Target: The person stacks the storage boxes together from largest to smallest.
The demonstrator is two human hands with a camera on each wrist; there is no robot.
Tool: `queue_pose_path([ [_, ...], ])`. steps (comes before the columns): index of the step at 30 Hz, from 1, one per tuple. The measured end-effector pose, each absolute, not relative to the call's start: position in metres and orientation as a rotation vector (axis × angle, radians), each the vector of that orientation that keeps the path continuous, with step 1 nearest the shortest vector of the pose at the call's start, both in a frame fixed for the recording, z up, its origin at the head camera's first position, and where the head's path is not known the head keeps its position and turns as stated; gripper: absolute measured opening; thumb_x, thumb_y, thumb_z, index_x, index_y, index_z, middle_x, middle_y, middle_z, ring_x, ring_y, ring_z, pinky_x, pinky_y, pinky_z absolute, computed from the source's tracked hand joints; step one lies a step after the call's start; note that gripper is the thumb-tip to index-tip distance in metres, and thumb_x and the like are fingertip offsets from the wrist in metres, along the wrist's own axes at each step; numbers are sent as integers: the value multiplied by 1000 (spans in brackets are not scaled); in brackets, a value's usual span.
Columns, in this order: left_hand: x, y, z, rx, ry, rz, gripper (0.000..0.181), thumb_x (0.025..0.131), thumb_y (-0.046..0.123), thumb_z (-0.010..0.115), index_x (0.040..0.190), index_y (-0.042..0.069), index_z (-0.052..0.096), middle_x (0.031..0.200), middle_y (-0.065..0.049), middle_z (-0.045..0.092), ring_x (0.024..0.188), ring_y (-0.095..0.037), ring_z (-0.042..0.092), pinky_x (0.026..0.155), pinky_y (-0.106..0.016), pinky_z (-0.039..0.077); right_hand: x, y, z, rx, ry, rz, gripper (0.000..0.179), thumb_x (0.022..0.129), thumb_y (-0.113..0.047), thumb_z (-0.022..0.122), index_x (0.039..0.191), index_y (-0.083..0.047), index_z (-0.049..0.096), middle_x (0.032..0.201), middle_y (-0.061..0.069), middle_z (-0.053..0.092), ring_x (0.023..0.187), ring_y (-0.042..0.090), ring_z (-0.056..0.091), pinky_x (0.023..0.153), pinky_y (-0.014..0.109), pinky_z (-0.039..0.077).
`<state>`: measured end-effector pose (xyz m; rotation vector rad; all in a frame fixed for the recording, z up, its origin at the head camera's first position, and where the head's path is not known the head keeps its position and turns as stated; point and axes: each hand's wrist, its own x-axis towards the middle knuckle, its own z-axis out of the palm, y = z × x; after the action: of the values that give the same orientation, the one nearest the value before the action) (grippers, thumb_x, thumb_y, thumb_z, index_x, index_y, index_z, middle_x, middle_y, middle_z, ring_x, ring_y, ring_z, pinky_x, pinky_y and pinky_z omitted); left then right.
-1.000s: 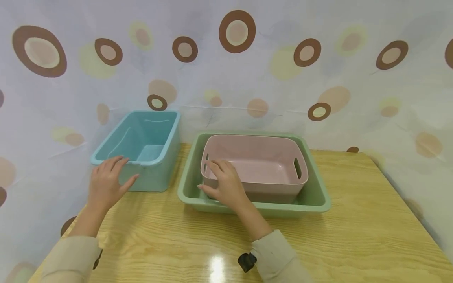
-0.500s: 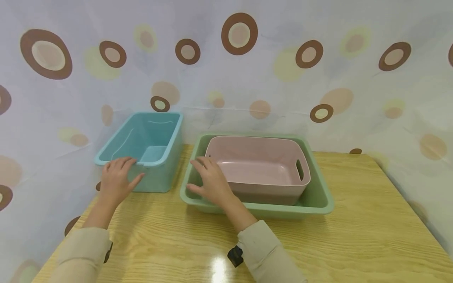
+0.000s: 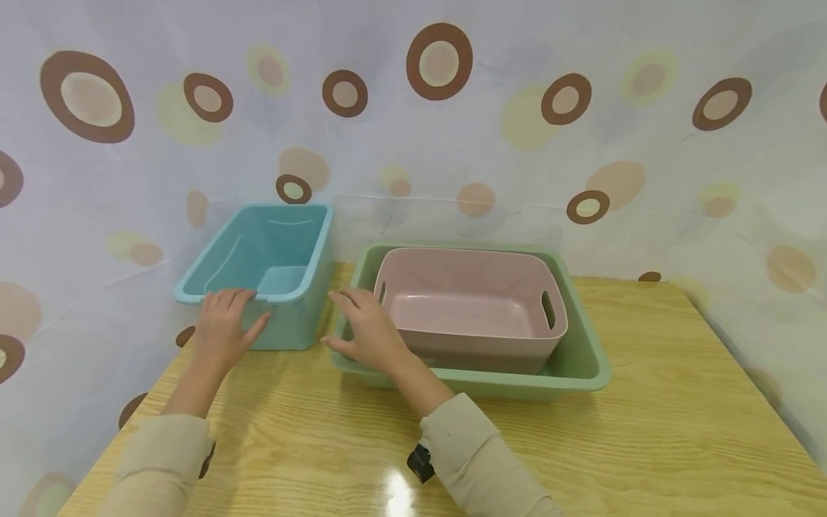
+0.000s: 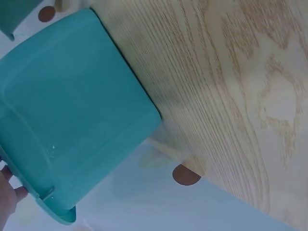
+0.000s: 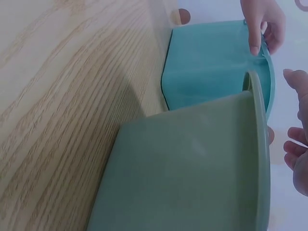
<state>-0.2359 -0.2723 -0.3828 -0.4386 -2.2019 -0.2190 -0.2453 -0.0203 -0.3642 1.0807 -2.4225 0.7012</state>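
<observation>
A light blue plastic bin stands at the back left of the table. My left hand is at its front rim, fingertips reaching the edge and thumb spread to the right, low over the front wall. In the left wrist view only a few fingers show beside the rim. My right hand is above the left end of a green basin, fingers spread and loosely bent, holding nothing. A pink basket with cut-out handles sits inside the green basin.
A wood-grain table carries the containers. Behind it hangs a pale cloth printed with brown rings and coloured ovals. A narrow strip of table separates the blue bin from the green basin.
My right hand has moved left, from over the pink basket to the green basin's left side. My left hand has shifted right along the blue bin's front rim. The containers stay put.
</observation>
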Motion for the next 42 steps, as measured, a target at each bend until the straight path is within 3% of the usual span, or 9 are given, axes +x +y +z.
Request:
queue_pose_path([
  [17,-223,-258,-389,-318,-2191,-176,38,65,12,80,92,-8,61,86,-24,63,83,-41,57,85,-62,42,-237,-48,-359,1205,-2478,535,61,84,-34,65,133,-4,44,133,11,47,126,23,43,106,30,35],
  [25,-215,-249,-389,-299,-2205,-197,39,66,11,79,92,-9,60,87,-25,62,86,-43,56,86,-65,40,-231,-52,-361,1225,-2570,481,62,87,-34,61,137,-5,39,141,12,39,134,27,33,110,31,29],
  [42,-208,-258,-389,-324,-2171,-190,37,65,9,78,92,-8,60,85,-23,62,85,-40,58,84,-64,42,-226,-57,-359,1243,-2605,402,63,86,-32,62,138,-5,37,142,12,35,132,21,36,112,34,26],
])
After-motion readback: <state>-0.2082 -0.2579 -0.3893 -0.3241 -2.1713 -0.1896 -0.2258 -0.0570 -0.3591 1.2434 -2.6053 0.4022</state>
